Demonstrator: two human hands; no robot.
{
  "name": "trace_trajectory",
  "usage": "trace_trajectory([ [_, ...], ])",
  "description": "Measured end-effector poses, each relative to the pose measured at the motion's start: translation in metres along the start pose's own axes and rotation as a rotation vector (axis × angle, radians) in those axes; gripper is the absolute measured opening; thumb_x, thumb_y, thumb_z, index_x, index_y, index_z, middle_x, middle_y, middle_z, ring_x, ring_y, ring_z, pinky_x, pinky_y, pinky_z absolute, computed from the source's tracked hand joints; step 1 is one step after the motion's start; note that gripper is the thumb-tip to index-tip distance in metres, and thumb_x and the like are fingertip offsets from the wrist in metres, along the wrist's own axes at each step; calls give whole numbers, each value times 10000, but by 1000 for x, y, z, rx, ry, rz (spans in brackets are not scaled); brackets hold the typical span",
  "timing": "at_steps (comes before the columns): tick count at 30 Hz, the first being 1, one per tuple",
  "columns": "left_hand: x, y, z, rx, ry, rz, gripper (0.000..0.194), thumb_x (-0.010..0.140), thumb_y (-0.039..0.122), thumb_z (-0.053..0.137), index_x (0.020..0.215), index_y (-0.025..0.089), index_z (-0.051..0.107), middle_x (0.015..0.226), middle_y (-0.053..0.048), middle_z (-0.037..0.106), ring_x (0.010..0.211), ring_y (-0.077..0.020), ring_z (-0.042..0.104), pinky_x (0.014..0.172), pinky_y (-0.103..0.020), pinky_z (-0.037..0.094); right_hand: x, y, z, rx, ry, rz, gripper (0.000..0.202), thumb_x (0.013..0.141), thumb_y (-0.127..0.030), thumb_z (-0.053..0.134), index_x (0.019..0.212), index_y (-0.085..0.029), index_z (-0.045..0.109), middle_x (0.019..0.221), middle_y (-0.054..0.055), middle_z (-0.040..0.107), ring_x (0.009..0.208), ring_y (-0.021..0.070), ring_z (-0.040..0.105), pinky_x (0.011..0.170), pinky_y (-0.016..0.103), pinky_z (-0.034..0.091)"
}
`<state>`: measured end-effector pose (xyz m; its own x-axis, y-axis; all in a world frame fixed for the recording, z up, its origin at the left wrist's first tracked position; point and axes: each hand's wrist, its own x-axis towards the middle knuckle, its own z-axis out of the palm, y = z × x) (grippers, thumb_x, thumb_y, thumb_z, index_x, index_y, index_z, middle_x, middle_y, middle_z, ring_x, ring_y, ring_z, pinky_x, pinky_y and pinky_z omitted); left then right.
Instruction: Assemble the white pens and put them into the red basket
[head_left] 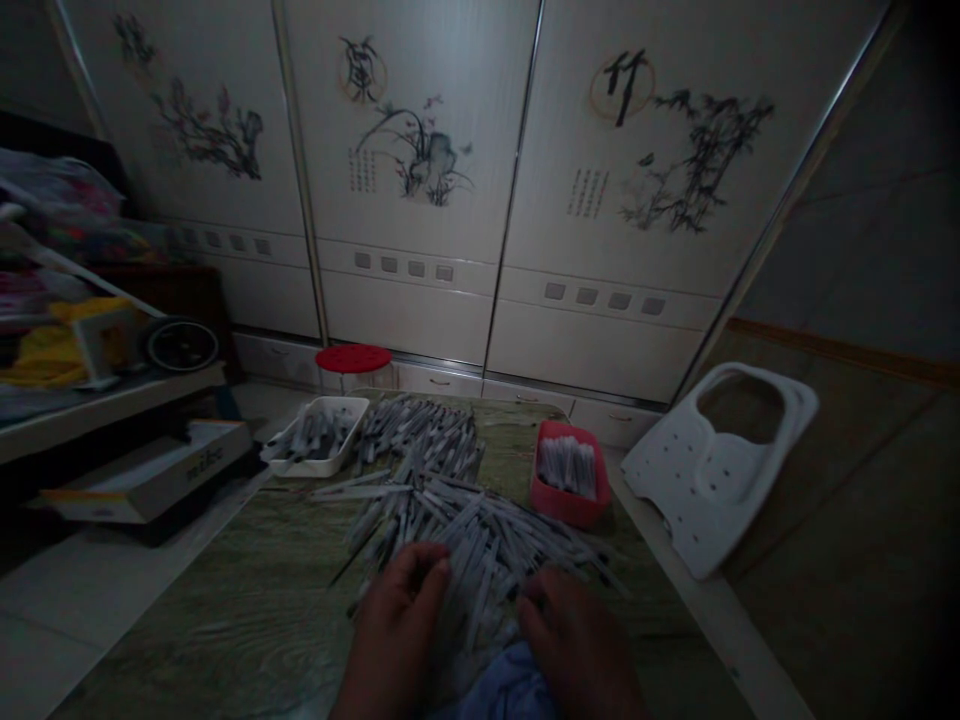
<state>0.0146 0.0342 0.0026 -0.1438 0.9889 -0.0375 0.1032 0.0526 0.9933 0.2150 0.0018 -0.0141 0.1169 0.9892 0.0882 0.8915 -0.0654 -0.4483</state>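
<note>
Head view: hands at piled pens (439, 440)

Left hand (427, 570) and right hand (534, 592) curl at the near edge; whether either grips a pen, I cannot tell. Pens cover the surface (240, 590) between a white tray (319, 467) and red box (566, 508), both holding more.

hands (574, 635) blurred, blue cloth (510, 688) cut off below

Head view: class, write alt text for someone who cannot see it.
A person's left hand and right hand are at the near side of a pile of slim, pen-like sticks on a greenish table. More pieces lie in a white tray at left and a red basket at right, before pale panels painted with plants.
</note>
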Motion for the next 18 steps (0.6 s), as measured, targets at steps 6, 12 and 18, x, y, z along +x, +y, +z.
trace_trajectory([
  [6, 1, -15, 1, 380, -134, 199, 318, 897, 336, 515, 1100, 225, 733, 1114, -98, 756, 1078, -290, 681, 959, -411, 481, -4, -23, 12, -18, -22, -83, 122, 935, -243, 559, 866, -243, 660, 852, 4, 739, 788, 174, 693, 662, 279, 334],
  [12, -8, 1, 1, 705, -301, 220, 442, 855, 213, 479, 1234, 235, 706, 1087, -129, 763, 1032, -298, 698, 896, -386, 478, -4, -34, 23, -110, -52, -75, 110, 908, -264, 575, 882, -247, 680, 867, 27, 770, 816, 221, 721, 651, 292, 355],
  [18, -8, -4, 1, 747, -370, 270, 500, 848, 199, 499, 1320, 229, 661, 1069, -138, 763, 1029, -298, 699, 890, -367, 474, 1, -34, 27, -172, -95, -40, 145, 910, -294, 569, 887, -257, 708, 856, 39, 796, 801, 236, 751, 616, 286, 361],
])
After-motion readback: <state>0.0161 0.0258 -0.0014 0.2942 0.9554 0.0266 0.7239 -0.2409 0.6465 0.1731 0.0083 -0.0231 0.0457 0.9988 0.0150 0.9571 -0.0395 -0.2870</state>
